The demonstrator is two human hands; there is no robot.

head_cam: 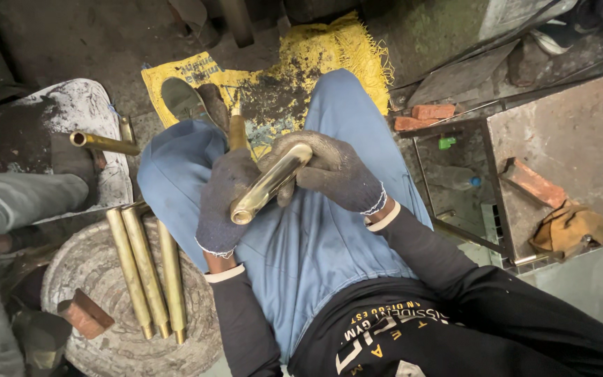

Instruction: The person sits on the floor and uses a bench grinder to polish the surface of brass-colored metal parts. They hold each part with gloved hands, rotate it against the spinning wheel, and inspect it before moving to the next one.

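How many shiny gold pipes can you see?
5: one brass pipe in both gloved hands, three pipes lying together lower left, one pipe upper left. More may be hidden.

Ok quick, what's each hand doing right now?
Left hand: closed around the brass tube.
Right hand: closed over the same tube's upper end.

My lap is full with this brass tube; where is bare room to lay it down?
Bare room: the round stone left of the three tubes, above the brick; the yellow sack beyond the knees. Crowded: the lap, where both gloved hands grip the brass tube.
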